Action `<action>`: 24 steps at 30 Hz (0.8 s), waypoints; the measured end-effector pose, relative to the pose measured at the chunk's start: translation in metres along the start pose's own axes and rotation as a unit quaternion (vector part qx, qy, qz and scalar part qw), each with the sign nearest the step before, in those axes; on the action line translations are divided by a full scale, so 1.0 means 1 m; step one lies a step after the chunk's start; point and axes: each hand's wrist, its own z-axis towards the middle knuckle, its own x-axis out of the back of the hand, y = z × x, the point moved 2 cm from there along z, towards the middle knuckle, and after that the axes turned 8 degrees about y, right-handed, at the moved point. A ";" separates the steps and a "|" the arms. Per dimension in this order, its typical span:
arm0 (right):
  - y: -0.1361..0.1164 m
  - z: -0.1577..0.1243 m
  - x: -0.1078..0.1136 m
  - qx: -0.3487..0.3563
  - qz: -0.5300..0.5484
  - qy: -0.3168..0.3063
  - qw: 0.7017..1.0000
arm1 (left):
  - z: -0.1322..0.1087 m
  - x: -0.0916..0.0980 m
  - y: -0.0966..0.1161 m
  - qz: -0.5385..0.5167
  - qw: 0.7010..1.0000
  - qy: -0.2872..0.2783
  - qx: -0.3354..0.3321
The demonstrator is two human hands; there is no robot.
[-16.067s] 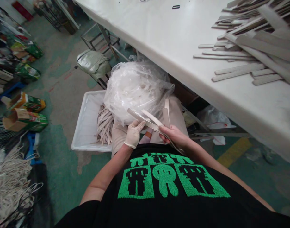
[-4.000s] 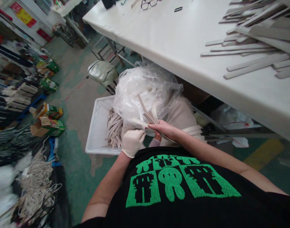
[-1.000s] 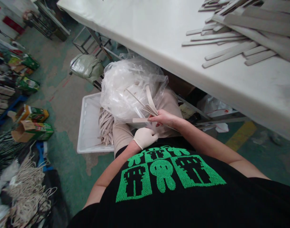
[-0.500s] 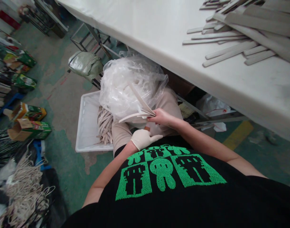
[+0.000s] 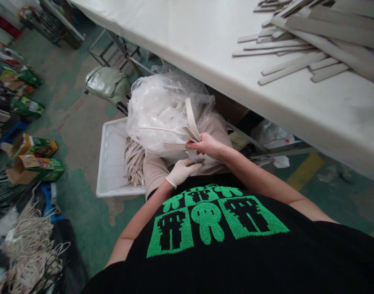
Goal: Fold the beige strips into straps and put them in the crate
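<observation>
- Where the lap meets the clear plastic bag (image 5: 162,106), right hand (image 5: 205,145) bare, fingers closed round a small bunch of pale flat strips (image 5: 187,132).
- Strips pinched at one end only; free ends fanned out to the left and far side, one curving upward against the bag.
- Left hand (image 5: 182,171) in a white glove, just near of the right hand, fingers loosely extended toward the lower end of the bunch; contact with the strips cannot be told, nothing seen gripped.
- Bag crumpled, resting on the knees, more pale strips visible through the film.
- White plastic tray (image 5: 111,163) on the floor, left of the knees, partly under the bag; a heap of similar strips (image 5: 134,161) lying inside against its right wall.
- White table (image 5: 205,45) running across the far and right side; a loose pile of grey strips (image 5: 299,45) spread on its right part, well apart from both hands.
- Grey-green sack (image 5: 109,83) on the floor, far of the tray, beside metal frame legs.
- Green and orange cartons (image 5: 34,157) on the floor at left; a tangle of pale cord handles (image 5: 30,241) at near left.
- Black shirt with green print (image 5: 211,220) filling the near edge of view.
</observation>
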 end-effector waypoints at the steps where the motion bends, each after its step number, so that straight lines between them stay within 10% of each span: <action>1: -0.001 0.000 -0.001 0.002 0.002 0.002 1.000 | 0.001 -0.002 -0.002 -0.010 1.000 0.004 0.013; 12: -0.003 -0.034 0.038 0.033 0.094 0.124 0.987 | 0.014 0.008 0.011 -0.318 0.937 0.102 0.106; 24: 0.020 -0.106 0.057 0.004 -0.005 0.159 0.987 | 0.020 0.006 0.021 -0.415 0.886 0.111 0.171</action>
